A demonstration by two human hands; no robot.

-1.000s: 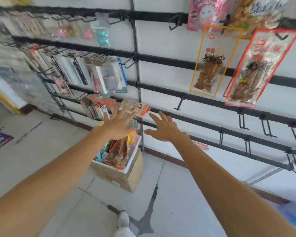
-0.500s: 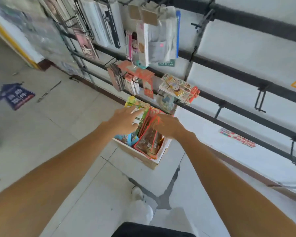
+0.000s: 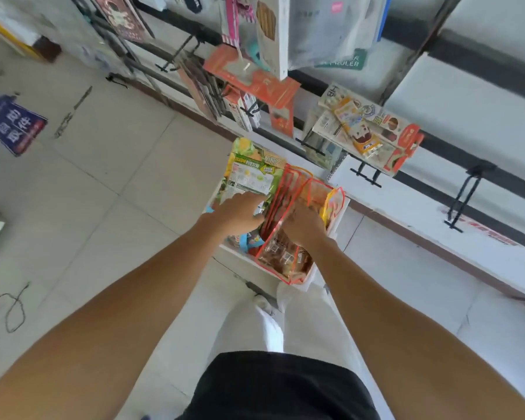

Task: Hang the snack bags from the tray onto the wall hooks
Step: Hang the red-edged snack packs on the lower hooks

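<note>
A white cardboard tray (image 3: 246,263) stands on the floor by the wall, packed with upright snack bags. My left hand (image 3: 240,212) rests on a green and yellow bag (image 3: 252,174) at the tray's left side, fingers pointing right. My right hand (image 3: 303,222) reaches in among the clear red-edged bags of brown snacks (image 3: 285,259); its fingers are curled round one of them, with the fingertips hidden between the bags. A yellow-edged bag (image 3: 331,204) stands at the tray's right. Bare black wall hooks (image 3: 467,192) jut out on the rail to the right.
Hanging goods crowd the rails above the tray: illustrated cards (image 3: 367,128), orange packets (image 3: 255,80) and white packs (image 3: 322,31). Another bare hook (image 3: 365,174) sticks out just above the tray. A blue floor sticker (image 3: 14,127) and a loose cable (image 3: 9,310) lie at the left.
My view has tipped down from the wall to the tray. Both hands dropped from mid-air into the tray; the left now lies on the green bag, the right is among the red-edged bags.
</note>
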